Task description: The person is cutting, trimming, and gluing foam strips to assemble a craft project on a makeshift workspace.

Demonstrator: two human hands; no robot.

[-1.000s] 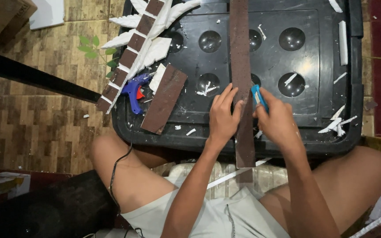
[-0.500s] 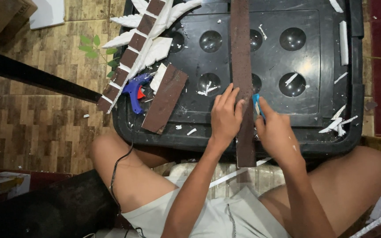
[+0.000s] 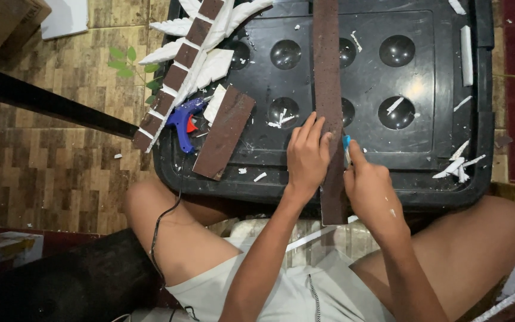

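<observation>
A blue hot-glue gun (image 3: 183, 119) lies beside a short brown textured slab (image 3: 224, 132) on the black dimpled plastic lid (image 3: 424, 149). The left hand (image 3: 306, 158) presses flat, fingers spread, on a long dark-brown strip (image 3: 328, 89) running across the lid; just beside it, the right hand (image 3: 372, 188) grips a small blue-handled cutter (image 3: 347, 146) against the strip's edge.

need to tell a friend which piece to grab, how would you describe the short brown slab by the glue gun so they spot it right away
Start at the big black plastic tray with round dimples on the person's lap and go to its near-left corner. There, just right of the blue glue gun, lies the short, wide brown rectangular slab, tilted on a diagonal. Unlike the long narrow brown strip under the left hand, it is stubby and untouched.
</observation>
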